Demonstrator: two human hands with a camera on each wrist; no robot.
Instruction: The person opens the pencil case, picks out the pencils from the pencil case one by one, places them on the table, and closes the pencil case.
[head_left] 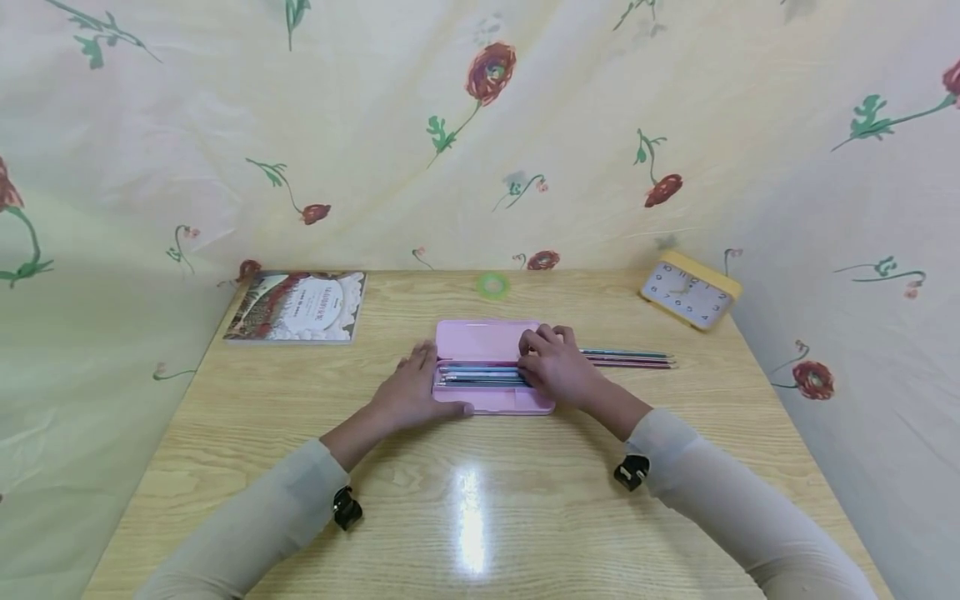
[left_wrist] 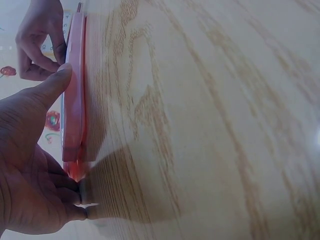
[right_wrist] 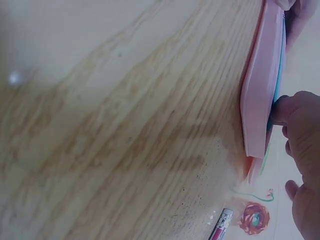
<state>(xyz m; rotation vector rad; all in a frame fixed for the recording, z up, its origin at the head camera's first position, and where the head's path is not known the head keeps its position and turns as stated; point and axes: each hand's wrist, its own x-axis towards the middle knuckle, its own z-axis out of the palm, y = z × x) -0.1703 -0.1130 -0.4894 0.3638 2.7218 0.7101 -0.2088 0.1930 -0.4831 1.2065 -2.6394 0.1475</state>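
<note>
A pink pencil case lies unfolded on the table, with several pencils in its tray. My left hand rests against the case's left end, fingers extended and thumb along its front edge. In the left wrist view the thumb touches the rim. My right hand is over the tray's right part, fingers bent, pinching a dark teal pencil at the case; the fingertips are partly hidden. The right wrist view shows its thumb at the pencil beside the pink wall.
More pencils lie on the table right of the case. A yellow clock stands at the back right, a booklet lies at the back left, and a green tape roll sits behind the case. Flowered cloth hangs behind the table.
</note>
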